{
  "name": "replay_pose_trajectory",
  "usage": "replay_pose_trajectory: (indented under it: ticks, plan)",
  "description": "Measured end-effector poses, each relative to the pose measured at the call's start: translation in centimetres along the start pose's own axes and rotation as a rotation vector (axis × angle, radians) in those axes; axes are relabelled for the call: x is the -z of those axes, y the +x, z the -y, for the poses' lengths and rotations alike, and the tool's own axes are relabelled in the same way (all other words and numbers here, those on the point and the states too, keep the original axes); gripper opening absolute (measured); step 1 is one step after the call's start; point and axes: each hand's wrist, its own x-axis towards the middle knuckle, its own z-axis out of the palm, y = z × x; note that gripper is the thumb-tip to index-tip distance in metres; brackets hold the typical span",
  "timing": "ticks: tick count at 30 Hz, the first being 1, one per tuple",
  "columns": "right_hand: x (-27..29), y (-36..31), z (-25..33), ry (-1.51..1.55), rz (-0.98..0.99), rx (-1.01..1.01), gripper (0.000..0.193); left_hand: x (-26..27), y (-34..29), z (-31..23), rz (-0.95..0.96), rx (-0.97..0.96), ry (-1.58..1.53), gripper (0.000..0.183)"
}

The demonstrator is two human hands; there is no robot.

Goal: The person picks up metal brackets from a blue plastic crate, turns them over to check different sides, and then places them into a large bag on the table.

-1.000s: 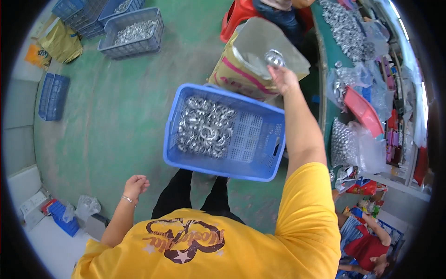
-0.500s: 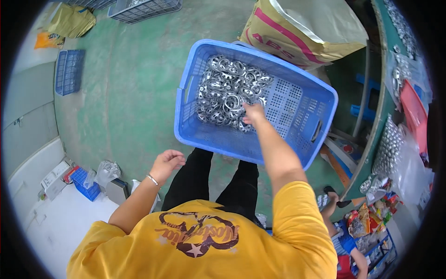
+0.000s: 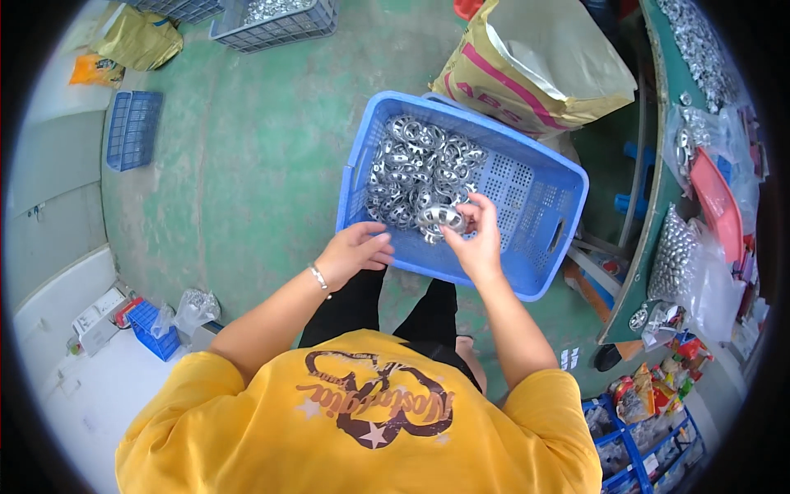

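Pinching silver ring (image 3: pixel 439 217) btwn R hand (image 3: pixel 480 244) fingers, now lifted off ring heap (image 3: pixel 420 165), over near side of blue crate (image 3: pixel 543 210). L hand (image 3: pixel 352 252), fingers loosely parted, nothing visible in them, moved in by near rim; one pc. singled out, both hands close.

Blue crate (image 3: pixel 527 226), silver rings (image 3: pixel 424 169), pink-striped gold bag (image 3: pixel 504 81), yellow shirt (image 3: pixel 362 412), green floor (image 3: pixel 255 148)

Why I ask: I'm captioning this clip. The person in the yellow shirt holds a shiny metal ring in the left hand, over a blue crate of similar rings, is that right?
Wrong hand: the head view shows the person in the yellow shirt holding the shiny metal ring in the right hand, over a blue crate of similar rings.
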Motion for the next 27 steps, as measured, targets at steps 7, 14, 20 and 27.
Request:
replay_pose_trajectory:
  ticks: [7, 14, 20, 27]
  plan:
    - [1.9, -5.8, 10.6, -0.006, -0.163, 0.460, 0.071, -2.5, -4.5, -5.8, 0.443, 0.025, -0.041, 0.052]
    - [4.2, -10.4, 15.7, -0.272, -0.315, 0.830, 0.068, -5.0, -10.6, -9.4, 0.707, -0.099, -0.101, 0.043]
    - [5.8, -13.2, 18.3, -0.209, -0.458, 0.628, 0.063, -7.2, -14.9, -9.9, 0.730, -0.300, -0.161, 0.058]
    - [9.4, -17.1, 18.2, 0.493, 0.211, 0.191, 0.055, -9.8, -18.3, -7.8, 0.662, -0.540, 0.003, 0.065]
